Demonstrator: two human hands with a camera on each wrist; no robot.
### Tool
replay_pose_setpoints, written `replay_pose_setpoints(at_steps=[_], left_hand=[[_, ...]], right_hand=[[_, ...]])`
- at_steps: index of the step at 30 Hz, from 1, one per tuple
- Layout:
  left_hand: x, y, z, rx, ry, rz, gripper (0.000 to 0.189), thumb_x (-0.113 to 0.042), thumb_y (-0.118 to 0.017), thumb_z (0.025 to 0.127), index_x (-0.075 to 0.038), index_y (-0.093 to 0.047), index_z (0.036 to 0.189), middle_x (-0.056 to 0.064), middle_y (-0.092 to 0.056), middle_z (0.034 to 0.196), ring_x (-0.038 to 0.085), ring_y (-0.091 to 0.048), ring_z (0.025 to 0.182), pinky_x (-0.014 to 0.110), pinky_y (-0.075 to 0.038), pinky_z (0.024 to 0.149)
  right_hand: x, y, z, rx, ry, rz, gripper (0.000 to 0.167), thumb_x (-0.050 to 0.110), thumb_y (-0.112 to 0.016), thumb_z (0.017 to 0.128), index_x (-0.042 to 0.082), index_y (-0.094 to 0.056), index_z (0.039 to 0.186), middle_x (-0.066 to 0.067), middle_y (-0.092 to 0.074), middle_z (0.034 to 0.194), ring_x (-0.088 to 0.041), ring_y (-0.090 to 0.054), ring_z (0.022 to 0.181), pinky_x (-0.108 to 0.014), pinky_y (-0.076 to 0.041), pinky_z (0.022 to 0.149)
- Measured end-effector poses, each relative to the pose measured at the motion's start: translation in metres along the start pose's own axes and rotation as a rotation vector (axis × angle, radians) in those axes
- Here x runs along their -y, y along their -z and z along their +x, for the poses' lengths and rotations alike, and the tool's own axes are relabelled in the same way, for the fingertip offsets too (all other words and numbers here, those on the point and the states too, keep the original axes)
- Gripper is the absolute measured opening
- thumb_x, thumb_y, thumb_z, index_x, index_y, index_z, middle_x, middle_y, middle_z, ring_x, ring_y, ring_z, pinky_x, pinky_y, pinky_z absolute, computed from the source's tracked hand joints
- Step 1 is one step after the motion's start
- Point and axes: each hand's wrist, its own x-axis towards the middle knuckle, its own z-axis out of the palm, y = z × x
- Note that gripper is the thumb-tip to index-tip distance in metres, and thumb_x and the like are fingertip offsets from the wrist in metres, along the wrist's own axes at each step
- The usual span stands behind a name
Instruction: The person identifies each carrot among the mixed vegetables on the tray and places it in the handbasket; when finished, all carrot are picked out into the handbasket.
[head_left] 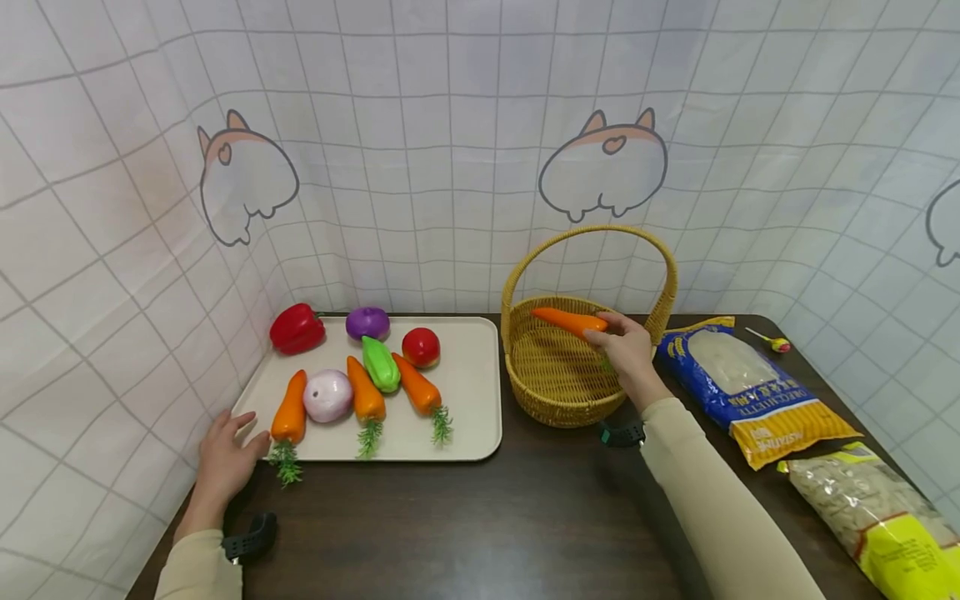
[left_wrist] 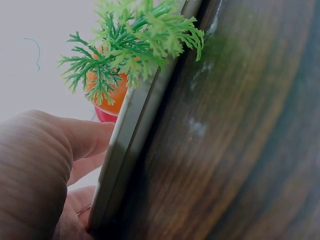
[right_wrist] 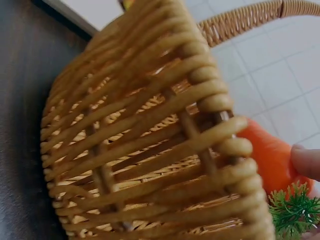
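Observation:
My right hand (head_left: 624,346) pinches a toy carrot (head_left: 566,320) near its leafy end, over the mouth of a wicker basket (head_left: 551,400). In the right wrist view the basket's woven side (right_wrist: 145,135) hides much of that carrot (right_wrist: 272,155). My left hand (head_left: 228,457) is at the left front corner of a cream tray (head_left: 457,437), thumb close to a toy carrot (head_left: 291,412). The left wrist view has that hand's fingers (left_wrist: 90,137) right at the tray's rim, under the carrot's green leaves (left_wrist: 135,45). Nothing shows in its grasp.
On the tray lie two more carrots (head_left: 365,396), a mauve onion (head_left: 327,396), a green vegetable (head_left: 381,364), a tomato (head_left: 422,347), a purple vegetable (head_left: 367,323) and a red pepper (head_left: 297,328). Right of the basket are a blue pasta bag (head_left: 750,387), a clear-and-yellow bag (head_left: 873,508) and a lollipop (head_left: 778,343).

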Motion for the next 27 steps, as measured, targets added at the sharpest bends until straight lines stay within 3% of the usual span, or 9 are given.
replay_pose_setpoints(at_steps=[5,10,16,19,23,27], left_hand=[[0.0,0.001,0.0,0.002,0.0,-0.001,0.056,-0.019,-0.054,0.096,0.011,-0.038,0.141,0.033,-0.003,0.157,0.055,-0.005,0.141,0.066,-0.01,0.111],[0.001,0.0,0.0,-0.004,-0.007,0.004,0.056,-0.019,-0.054,0.096,0.011,-0.039,0.141,0.034,-0.005,0.157,0.055,-0.007,0.141,0.065,-0.011,0.111],[0.001,0.003,-0.003,-0.009,-0.037,-0.005,0.054,-0.018,-0.053,0.096,0.013,-0.039,0.139,0.036,-0.006,0.155,0.056,-0.008,0.14,0.066,-0.011,0.111],[0.001,0.004,-0.004,-0.009,-0.042,-0.006,0.054,-0.018,-0.053,0.096,0.014,-0.04,0.138,0.037,-0.006,0.155,0.056,-0.008,0.14,0.066,-0.011,0.11],[0.0,0.003,-0.004,-0.01,-0.046,0.002,0.053,-0.017,-0.054,0.096,0.013,-0.041,0.137,0.037,-0.008,0.154,0.056,-0.009,0.14,0.065,-0.012,0.111],[-0.002,0.003,-0.004,-0.011,-0.043,0.003,0.051,-0.015,-0.054,0.096,0.013,-0.041,0.137,0.036,-0.008,0.155,0.055,-0.009,0.14,0.064,-0.011,0.112]], right_hand=[[-0.001,-0.003,0.013,0.032,-0.074,0.048,0.054,0.009,-0.067,0.091,0.004,-0.049,0.142,-0.016,-0.046,0.141,-0.026,-0.052,0.114,-0.04,-0.048,0.099],[-0.009,0.001,0.025,0.098,-0.15,0.052,0.057,0.01,-0.064,0.092,0.007,-0.045,0.146,-0.017,-0.04,0.148,-0.031,-0.047,0.125,-0.041,-0.042,0.103],[-0.013,-0.001,0.029,0.148,-0.214,0.044,0.058,0.009,-0.062,0.094,0.009,-0.042,0.148,-0.017,-0.036,0.151,-0.032,-0.043,0.129,-0.036,-0.044,0.096],[-0.014,-0.001,0.031,0.162,-0.246,0.058,0.058,0.009,-0.061,0.094,0.011,-0.041,0.149,-0.017,-0.036,0.151,-0.03,-0.044,0.128,-0.03,-0.046,0.086],[-0.015,0.0,0.033,0.152,-0.265,0.039,0.058,0.01,-0.061,0.094,0.013,-0.042,0.149,-0.015,-0.035,0.152,-0.027,-0.043,0.126,-0.027,-0.038,0.075],[-0.015,0.0,0.033,0.154,-0.262,-0.016,0.06,0.007,-0.059,0.094,0.011,-0.039,0.15,-0.017,-0.029,0.155,-0.031,-0.037,0.133,-0.034,-0.041,0.093]])
